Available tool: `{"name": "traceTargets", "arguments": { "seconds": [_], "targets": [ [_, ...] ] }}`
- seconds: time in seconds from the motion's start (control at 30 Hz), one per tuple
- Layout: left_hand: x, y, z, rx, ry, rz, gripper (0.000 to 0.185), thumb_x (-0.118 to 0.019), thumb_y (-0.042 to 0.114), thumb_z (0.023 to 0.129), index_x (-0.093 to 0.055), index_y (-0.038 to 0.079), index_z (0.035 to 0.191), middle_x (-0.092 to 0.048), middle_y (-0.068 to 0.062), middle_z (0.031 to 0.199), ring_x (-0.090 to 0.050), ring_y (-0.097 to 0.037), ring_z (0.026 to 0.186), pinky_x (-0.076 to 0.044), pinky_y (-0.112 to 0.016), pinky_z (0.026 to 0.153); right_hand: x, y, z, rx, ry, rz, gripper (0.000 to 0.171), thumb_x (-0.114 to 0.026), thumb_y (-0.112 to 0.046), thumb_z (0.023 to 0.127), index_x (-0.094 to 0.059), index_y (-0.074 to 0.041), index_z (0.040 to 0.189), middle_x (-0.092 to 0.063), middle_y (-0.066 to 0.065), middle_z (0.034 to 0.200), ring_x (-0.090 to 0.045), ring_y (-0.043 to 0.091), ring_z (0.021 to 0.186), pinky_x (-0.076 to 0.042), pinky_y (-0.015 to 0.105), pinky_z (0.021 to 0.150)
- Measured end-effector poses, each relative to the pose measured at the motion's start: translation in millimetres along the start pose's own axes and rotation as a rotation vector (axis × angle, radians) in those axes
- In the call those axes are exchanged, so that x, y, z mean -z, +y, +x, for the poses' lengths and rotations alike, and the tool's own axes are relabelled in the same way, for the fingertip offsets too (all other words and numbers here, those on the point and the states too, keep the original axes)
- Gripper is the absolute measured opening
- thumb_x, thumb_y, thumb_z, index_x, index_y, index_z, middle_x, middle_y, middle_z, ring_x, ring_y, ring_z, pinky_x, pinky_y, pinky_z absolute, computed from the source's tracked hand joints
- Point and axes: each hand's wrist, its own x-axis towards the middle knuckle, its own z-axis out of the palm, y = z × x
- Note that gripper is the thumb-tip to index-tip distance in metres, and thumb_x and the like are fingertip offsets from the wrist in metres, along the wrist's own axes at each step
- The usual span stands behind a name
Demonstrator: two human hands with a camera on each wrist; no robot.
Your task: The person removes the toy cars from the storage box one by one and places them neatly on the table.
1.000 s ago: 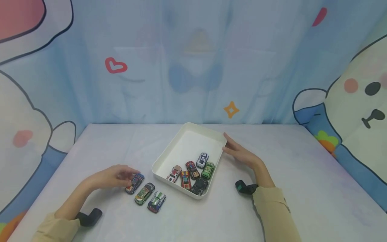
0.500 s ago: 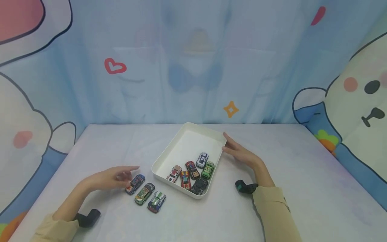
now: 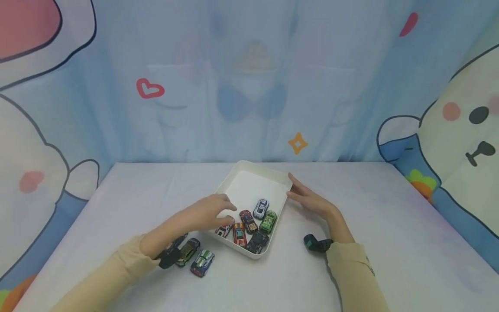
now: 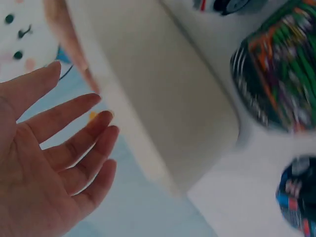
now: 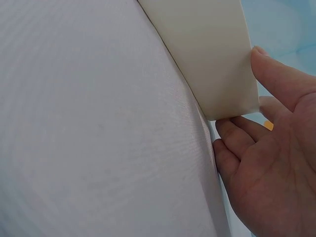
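Note:
A white tray [image 3: 249, 167] lies mid-table and holds several toy cars, among them a green one [image 3: 268, 221] and a white-and-red one [image 3: 225, 231]. My left hand [image 3: 224, 210] reaches over the tray's left rim, just above the white-and-red car, and holds nothing. In the left wrist view its fingers [image 4: 74, 143] are spread beside the tray wall [image 4: 163, 113]. My right hand [image 3: 294, 186] rests with straight fingers [image 5: 237, 128] against the tray's right outer wall [image 5: 207, 49].
Three toy cars stand on the table left of the tray: a blue one [image 3: 177, 242] partly under my left forearm, a green-orange one [image 3: 188, 251] and a white-green one [image 3: 202, 262]. A patterned curtain hangs behind the table [image 3: 390, 242].
My left hand left the blue car on the table and moved right, over the tray's left rim. The right hand and the tray stayed put.

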Motion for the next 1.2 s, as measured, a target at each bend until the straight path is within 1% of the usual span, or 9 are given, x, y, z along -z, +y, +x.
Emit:
{"name": "traceTargets", "arguments": {
  "seconds": [0.1, 0.2, 0.37, 0.57, 0.7, 0.87, 0.97, 1.1, 1.2],
  "targets": [
    [-13.5, 5.8, 12.6, -0.011, -0.047, 0.133, 0.036, -0.065, 0.031, 0.088, -0.066, 0.004, 0.113, -0.058, -0.008, 0.109, -0.054, -0.023, 0.099, -0.046, -0.036, 0.082, 0, 1, 1, -0.001, 0.005, -0.016, 0.071, -0.046, -0.03, 0.099, 0.0, -0.018, 0.151, 0.002, 0.015, 0.154, -0.004, 0.036, 0.138, -0.008, 0.054, 0.107],
    [-24.7, 8.8, 17.8, -0.026, -0.067, 0.245, 0.035, -0.067, 0.038, 0.086, -0.069, 0.007, 0.102, -0.058, -0.009, 0.111, -0.053, -0.025, 0.103, -0.044, -0.037, 0.086, 1, 1, 2, -0.001, 0.01, -0.03, 0.071, -0.046, -0.03, 0.099, 0.001, -0.017, 0.151, 0.0, 0.016, 0.154, -0.006, 0.036, 0.138, -0.009, 0.054, 0.107],
    [-36.0, 12.1, 18.4, 0.023, -0.093, 0.286, 0.042, -0.067, 0.047, 0.083, -0.066, 0.009, 0.101, -0.052, -0.012, 0.125, -0.041, -0.03, 0.122, -0.03, -0.048, 0.102, 1, 1, 1, 0.008, 0.015, -0.038, 0.07, -0.045, -0.03, 0.099, 0.0, -0.018, 0.151, 0.001, 0.015, 0.154, -0.006, 0.036, 0.138, -0.009, 0.054, 0.107],
    [-35.2, 15.6, 18.5, 0.051, -0.092, 0.212, 0.044, -0.071, 0.041, 0.081, -0.065, 0.008, 0.109, -0.047, -0.014, 0.132, -0.033, -0.032, 0.129, -0.021, -0.052, 0.106, 2, 0, -1, 0.021, 0.002, -0.015, 0.07, -0.046, -0.028, 0.099, 0.0, -0.019, 0.151, 0.002, 0.016, 0.154, -0.005, 0.037, 0.138, -0.01, 0.055, 0.107],
    [-30.0, 19.4, 14.9, 0.036, -0.051, 0.185, 0.04, -0.073, 0.036, 0.081, -0.064, 0.009, 0.11, -0.049, -0.014, 0.13, -0.038, -0.031, 0.125, -0.026, -0.048, 0.105, 2, 0, -1, 0.021, -0.004, -0.009, 0.07, -0.046, -0.029, 0.099, 0.0, -0.019, 0.151, 0.002, 0.015, 0.154, -0.005, 0.036, 0.138, -0.01, 0.053, 0.107],
    [-24.4, 25.8, 9.7, 0.02, 0.008, 0.128, 0.04, -0.075, 0.026, 0.081, -0.061, 0.009, 0.114, -0.057, -0.007, 0.112, -0.054, -0.021, 0.1, -0.045, -0.035, 0.086, 2, 1, 1, 0.018, -0.002, -0.011, 0.069, -0.046, -0.029, 0.099, 0.0, -0.019, 0.151, 0.003, 0.014, 0.154, -0.004, 0.036, 0.138, -0.009, 0.053, 0.107],
    [-25.0, 28.7, 6.9, 0.014, -0.006, 0.021, 0.039, -0.073, 0.018, 0.083, -0.056, 0.009, 0.117, -0.059, -0.002, 0.103, -0.057, -0.015, 0.087, -0.047, -0.029, 0.072, 3, 3, 2, 0.014, -0.001, -0.015, 0.07, -0.046, -0.03, 0.099, 0.0, -0.019, 0.151, 0.003, 0.015, 0.154, -0.004, 0.037, 0.138, -0.009, 0.054, 0.107],
    [-29.2, 30.6, 3.1, -0.014, -0.04, -0.108, 0.033, -0.069, 0.009, 0.085, -0.053, 0.012, 0.113, -0.063, 0.0, 0.096, -0.06, -0.015, 0.084, -0.048, -0.025, 0.067, 3, 3, 2, 0.018, -0.006, -0.002, 0.07, -0.046, -0.029, 0.099, 0.0, -0.018, 0.151, 0.003, 0.017, 0.154, -0.005, 0.039, 0.137, -0.009, 0.056, 0.106],
    [-32.1, 30.7, 0.6, -0.026, -0.041, -0.151, 0.032, -0.069, 0.006, 0.084, -0.053, 0.013, 0.111, -0.063, 0.0, 0.094, -0.06, -0.015, 0.087, -0.048, -0.024, 0.069, 2, 3, 1, 0.028, -0.013, 0.013, 0.07, -0.046, -0.029, 0.1, 0.0, -0.016, 0.151, 0.003, 0.019, 0.153, -0.005, 0.04, 0.137, -0.01, 0.056, 0.106]
  ]
}}
